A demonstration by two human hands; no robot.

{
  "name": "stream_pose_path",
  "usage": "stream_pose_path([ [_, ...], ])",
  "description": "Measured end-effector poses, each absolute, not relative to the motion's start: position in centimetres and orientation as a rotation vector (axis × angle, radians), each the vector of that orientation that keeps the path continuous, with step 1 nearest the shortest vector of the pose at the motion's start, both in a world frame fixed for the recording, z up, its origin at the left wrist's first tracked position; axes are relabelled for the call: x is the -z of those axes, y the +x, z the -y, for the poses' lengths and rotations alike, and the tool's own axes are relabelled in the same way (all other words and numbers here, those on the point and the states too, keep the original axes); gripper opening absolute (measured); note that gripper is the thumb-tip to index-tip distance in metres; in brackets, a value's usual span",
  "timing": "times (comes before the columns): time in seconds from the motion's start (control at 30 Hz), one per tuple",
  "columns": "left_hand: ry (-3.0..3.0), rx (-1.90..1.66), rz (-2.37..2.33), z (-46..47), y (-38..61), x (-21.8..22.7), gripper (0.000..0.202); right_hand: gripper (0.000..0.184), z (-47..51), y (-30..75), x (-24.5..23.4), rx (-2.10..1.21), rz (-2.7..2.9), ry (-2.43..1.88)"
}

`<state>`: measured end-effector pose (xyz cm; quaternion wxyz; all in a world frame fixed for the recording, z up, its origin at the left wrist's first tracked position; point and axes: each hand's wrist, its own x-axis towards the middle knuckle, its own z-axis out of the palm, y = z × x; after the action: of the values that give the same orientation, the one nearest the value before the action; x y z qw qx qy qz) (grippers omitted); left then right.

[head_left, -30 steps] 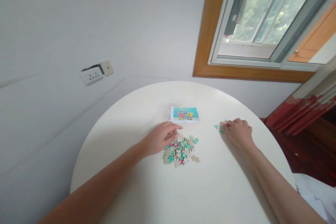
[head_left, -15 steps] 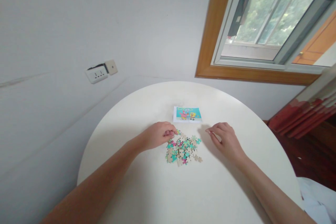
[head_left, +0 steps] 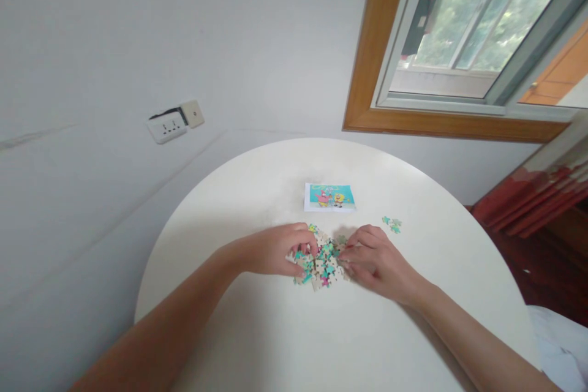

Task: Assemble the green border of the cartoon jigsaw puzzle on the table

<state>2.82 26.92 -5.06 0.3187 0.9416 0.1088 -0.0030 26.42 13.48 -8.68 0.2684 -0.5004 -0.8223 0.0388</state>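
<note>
A loose pile of jigsaw puzzle pieces [head_left: 320, 266], turquoise, pink, yellow and plain beige-backed, lies on the white round table [head_left: 303, 337]. My left hand [head_left: 278, 250] rests at the left side of the pile, its thumb and curled fingers apart above the pieces. At the pile's right edge, my right hand [head_left: 377, 262] has its fingertips drawn together on a piece, which they mostly cover. Several separate turquoise-green pieces [head_left: 392, 225] lie to the right, beyond that hand. Behind the pile is a picture card [head_left: 331, 197] with a pink and a yellow cartoon figure.
A grey-white wall [head_left: 257, 43] stands behind the table, with a socket [head_left: 168, 127] at the left. A wood-framed window [head_left: 362, 116] is at the upper right. Red and white curtains [head_left: 519, 196] hang at the right, near white cloth [head_left: 560, 343] by the table's edge.
My right hand has moved left and down onto the pile, exposing the several separate pieces at right. My left hand has shifted slightly right and down, its thumb now apart from its fingers.
</note>
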Motion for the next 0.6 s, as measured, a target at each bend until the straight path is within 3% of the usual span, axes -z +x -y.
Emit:
stream_pose_path([
  [0.23, 2.495, 0.136, -0.317, -26.6, 2.7, 5.3, 0.036, 0.019, -13.1, 25.3, 8.3, -0.208, 2.278, -1.338],
  [0.6, 2.472, 0.002, -0.341, -27.1, 3.2, 6.1, 0.029, 0.011, -13.7, 25.7, 9.0, -0.105, 2.179, -1.435],
])
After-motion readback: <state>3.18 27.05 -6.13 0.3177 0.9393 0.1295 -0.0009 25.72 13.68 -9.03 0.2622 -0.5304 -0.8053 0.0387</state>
